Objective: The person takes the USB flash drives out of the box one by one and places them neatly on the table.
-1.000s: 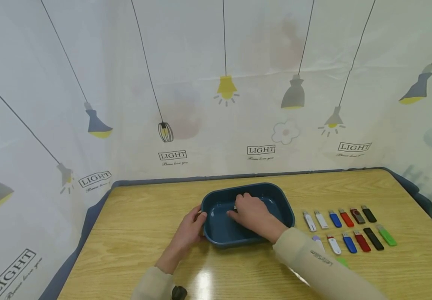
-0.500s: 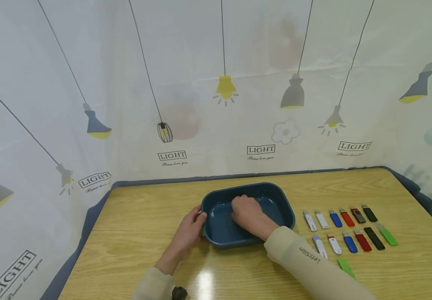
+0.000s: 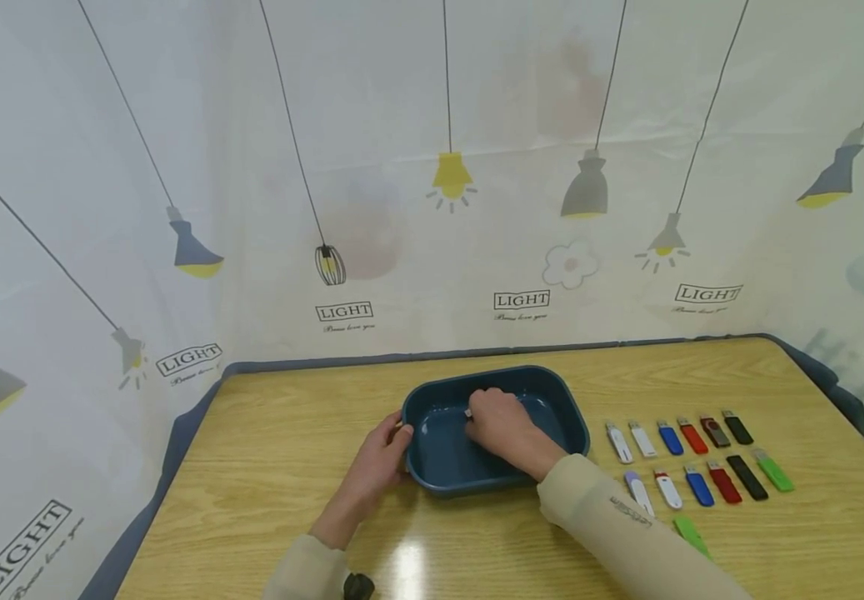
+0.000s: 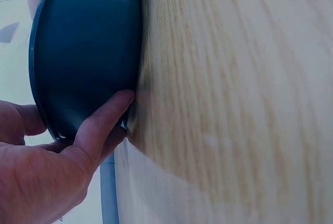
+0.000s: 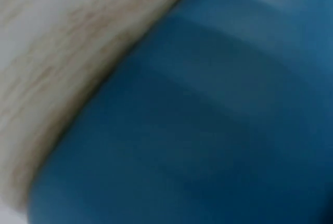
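A dark blue rectangular basin (image 3: 469, 490) with rounded corners stands on the wooden table. My left hand (image 3: 379, 457) holds its left end, thumb at the rim and fingers against the outer wall, as the left wrist view shows on the basin (image 4: 86, 52). Inside the basin is my right hand (image 3: 502, 423), its fingers curled and pointing down. A small pale tip, seemingly of a USB flash drive (image 3: 467, 413), pokes out at those fingers; the rest is hidden. In the right wrist view only the blurred basin wall (image 5: 182, 115) shows, not the fingers.
Right of the basin lie USB flash drives in two rows, among them a white one (image 3: 618, 442), a red one (image 3: 693, 436) and a black one (image 3: 747, 477). A green flash drive (image 3: 691, 536) lies nearer, beside the right sleeve. Printed cloth hangs behind the table.
My right hand shifts slightly left, then slightly back right, inside the basin. The pale tip at its fingers disappears and shows again. My left hand and the basin stay put.
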The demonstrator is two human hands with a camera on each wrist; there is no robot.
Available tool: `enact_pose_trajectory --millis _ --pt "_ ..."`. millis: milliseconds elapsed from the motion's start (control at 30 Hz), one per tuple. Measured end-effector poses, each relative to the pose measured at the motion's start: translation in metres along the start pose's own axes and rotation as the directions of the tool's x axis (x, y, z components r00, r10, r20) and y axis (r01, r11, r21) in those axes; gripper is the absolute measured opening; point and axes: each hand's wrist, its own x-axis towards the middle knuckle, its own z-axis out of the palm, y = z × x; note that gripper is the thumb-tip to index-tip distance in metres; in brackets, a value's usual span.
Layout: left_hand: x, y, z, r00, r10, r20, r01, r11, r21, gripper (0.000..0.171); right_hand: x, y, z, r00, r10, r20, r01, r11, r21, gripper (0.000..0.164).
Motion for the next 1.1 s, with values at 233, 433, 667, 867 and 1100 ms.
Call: enact_pose_trajectory --millis 233,433,667,867,1100 --pt "0.001 0.000 0.001 1.000 0.004 0.005 -0.004 1.000 -0.013 0.052 -0.015 0.006 -0.025 0.998 0.021 -0.053 -0.018 0.998 0.064 0.010" --pt "0.001 0.000 0.001 1.000 0.006 0.012 -0.005 1.000 -0.017 0.052 -0.034 0.016 -0.051 0.996 0.036 -0.079 -0.029 0.996 0.087 0.011" --pt "0.002 -0.002 0.001 1.000 0.008 0.003 -0.008 1.000 -0.015 0.051 -0.061 0.030 -0.076 0.993 0.055 -0.100 -0.043 0.992 0.116 0.021" --pt "0.002 -0.002 0.002 1.000 0.012 0.005 -0.012 1.000 -0.016 0.052 -0.082 0.045 -0.089 0.988 0.092 -0.127 -0.072 0.986 0.153 0.024" --pt "0.001 -0.001 0.003 1.000 0.013 0.005 -0.013 1.000 -0.009 0.051 -0.105 0.063 -0.093 0.981 0.137 -0.137 -0.112 0.978 0.175 0.027"
